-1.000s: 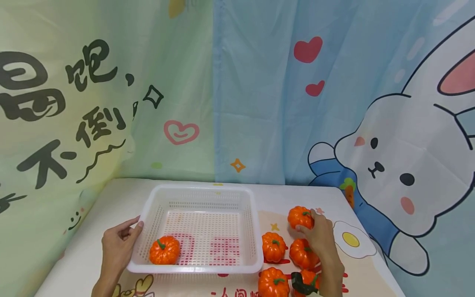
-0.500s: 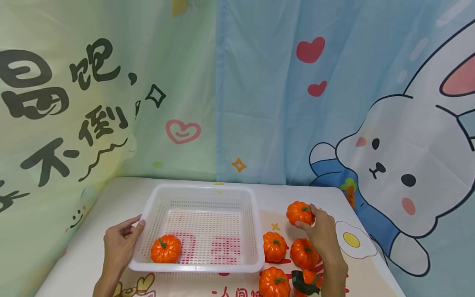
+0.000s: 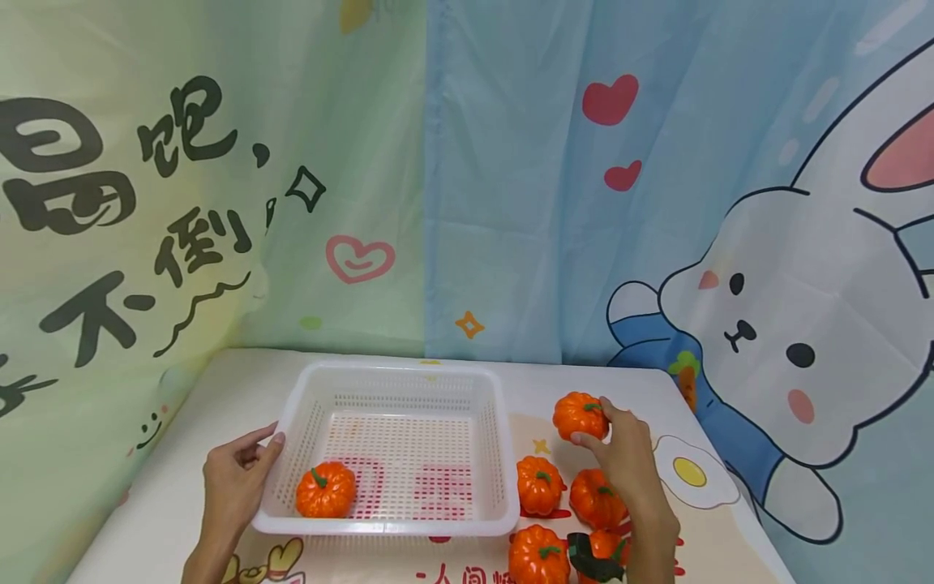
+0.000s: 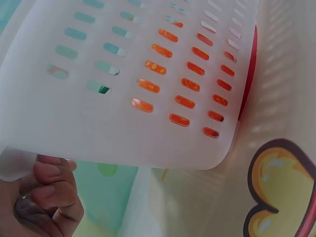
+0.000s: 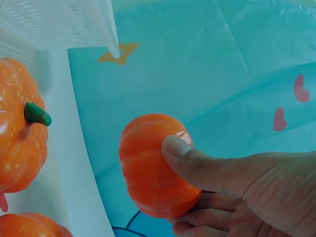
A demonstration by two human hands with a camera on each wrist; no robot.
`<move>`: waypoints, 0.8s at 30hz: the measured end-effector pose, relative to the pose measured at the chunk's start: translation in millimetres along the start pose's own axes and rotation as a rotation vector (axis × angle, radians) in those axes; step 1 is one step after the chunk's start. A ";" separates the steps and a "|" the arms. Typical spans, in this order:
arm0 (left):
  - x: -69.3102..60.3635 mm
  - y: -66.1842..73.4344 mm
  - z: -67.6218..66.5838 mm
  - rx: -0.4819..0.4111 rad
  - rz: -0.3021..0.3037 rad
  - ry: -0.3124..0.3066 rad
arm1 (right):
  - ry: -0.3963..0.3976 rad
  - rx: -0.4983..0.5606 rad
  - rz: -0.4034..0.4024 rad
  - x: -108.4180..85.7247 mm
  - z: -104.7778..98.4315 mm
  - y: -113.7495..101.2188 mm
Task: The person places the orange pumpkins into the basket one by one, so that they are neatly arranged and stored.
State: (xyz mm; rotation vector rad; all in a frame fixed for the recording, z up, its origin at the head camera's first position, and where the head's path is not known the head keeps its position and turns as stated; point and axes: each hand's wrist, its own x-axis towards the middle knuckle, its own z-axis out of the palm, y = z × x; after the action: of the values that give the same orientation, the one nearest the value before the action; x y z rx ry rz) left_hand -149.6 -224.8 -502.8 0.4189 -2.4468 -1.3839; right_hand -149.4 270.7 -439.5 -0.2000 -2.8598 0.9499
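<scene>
Holding one orange pumpkin (image 3: 580, 416) in the right hand (image 3: 623, 454) and one white basket (image 3: 384, 528) by its left side with the left hand (image 3: 235, 478).
The right thumb and fingers part just wide enough to clasp the pumpkin, right of the basket and apart from it; the left thumb and bent fingers grip the rim. Six pumpkins show: the held one, a second pumpkin (image 3: 326, 491) in the basket's near left corner, and four more pumpkins (image 3: 538, 556) on the table (image 3: 569, 383).
</scene>
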 end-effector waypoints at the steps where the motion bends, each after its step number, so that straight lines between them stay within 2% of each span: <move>1: 0.0 -0.2 0.1 -0.002 -0.002 0.000 | -0.003 0.003 0.001 -0.5 -0.2 -0.8; 17: 0.0 0.3 0.4 0.011 0.006 -0.008 | -0.029 0.007 0.030 -5.6 -2.9 -21.2; 24: 0.2 -0.1 0.2 0.014 0.010 0.001 | -0.047 0.025 0.010 -4.7 -3.1 -26.8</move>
State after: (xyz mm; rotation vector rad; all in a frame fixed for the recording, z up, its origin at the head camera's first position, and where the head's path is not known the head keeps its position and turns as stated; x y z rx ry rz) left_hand -149.8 -224.7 -503.0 0.4097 -2.4561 -1.3630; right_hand -146.6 250.4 -421.3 -0.1924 -2.8906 1.0048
